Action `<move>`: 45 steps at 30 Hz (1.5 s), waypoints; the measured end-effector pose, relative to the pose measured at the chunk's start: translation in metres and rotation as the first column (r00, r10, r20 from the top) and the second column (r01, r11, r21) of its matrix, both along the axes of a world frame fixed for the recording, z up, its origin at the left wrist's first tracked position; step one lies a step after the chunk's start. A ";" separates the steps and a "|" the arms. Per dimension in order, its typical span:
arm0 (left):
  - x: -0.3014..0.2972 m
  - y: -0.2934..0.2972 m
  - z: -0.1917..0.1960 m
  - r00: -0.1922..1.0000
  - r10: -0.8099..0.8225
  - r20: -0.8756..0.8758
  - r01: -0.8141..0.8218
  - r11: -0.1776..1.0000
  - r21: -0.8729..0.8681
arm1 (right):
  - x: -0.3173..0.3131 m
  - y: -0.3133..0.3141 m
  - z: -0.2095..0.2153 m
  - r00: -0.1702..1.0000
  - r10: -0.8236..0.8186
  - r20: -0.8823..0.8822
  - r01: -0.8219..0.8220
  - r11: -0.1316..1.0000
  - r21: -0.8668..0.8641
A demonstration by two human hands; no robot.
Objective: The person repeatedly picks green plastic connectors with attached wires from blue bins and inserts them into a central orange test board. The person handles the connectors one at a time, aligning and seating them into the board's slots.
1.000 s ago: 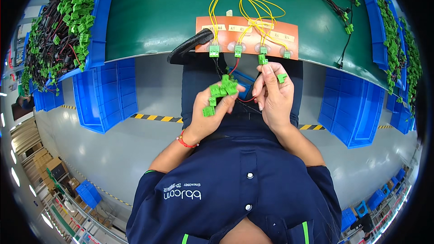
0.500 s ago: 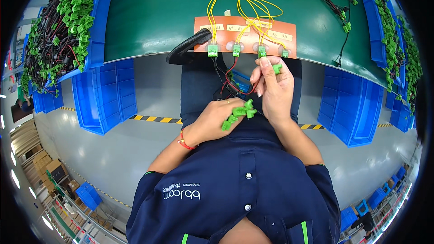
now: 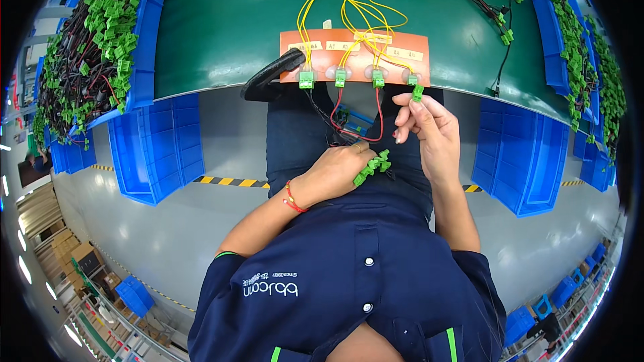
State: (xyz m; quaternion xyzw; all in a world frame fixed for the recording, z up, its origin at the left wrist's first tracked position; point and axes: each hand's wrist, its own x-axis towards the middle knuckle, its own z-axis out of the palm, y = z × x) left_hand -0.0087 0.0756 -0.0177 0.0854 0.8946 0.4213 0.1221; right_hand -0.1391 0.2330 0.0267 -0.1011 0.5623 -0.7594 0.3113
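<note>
An orange board (image 3: pixel 421 67) with yellow wires sits at the bench's near edge. Green terminal plugs with red and black leads are seated in its first three positions, such as the third plug (image 3: pixel 378 78). My right hand (image 3: pixel 437 135) pinches a green terminal plug (image 3: pixel 417 93) just below the rightmost green socket (image 3: pixel 412 80); whether they touch, I cannot tell. My left hand (image 3: pixel 333 173) is closed round a bundle of wires, with several green terminal plugs (image 3: pixel 371 169) sticking out on its right side, near my waist.
A black curved strap-like piece (image 3: pixel 274 75) juts over the edge of the green bench (image 3: pixel 221 33). Blue bins (image 3: pixel 144 60) heaped with green plugs and dark wires flank it left and right. More blue crates (image 3: pixel 157 147) stand below. Loose cables (image 3: pixel 477 0) lie at the far right.
My right hand has left the third plug and moved right to the rightmost socket, bringing a green plug there. My left hand shifted slightly right. The whole board appears a little further left.
</note>
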 end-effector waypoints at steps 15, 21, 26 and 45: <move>0.019 -0.016 0.009 0.974 0.195 0.115 -0.223 0.739 0.636 | -0.001 -0.006 0.009 0.989 -0.046 0.143 0.043 0.999 0.025; 0.018 -0.023 0.029 0.918 0.108 0.382 -0.380 0.522 0.764 | 0.000 -0.008 0.007 0.986 -0.059 0.153 0.057 0.998 0.013; 0.011 -0.028 0.046 0.877 0.131 0.463 -0.461 0.506 0.729 | 0.002 -0.010 0.004 0.979 -0.101 0.178 0.105 0.994 -0.015; 0.015 -0.034 0.034 0.867 0.177 0.465 -0.494 0.431 0.756 | 0.010 -0.015 0.004 0.933 -0.170 0.318 0.216 0.970 -0.115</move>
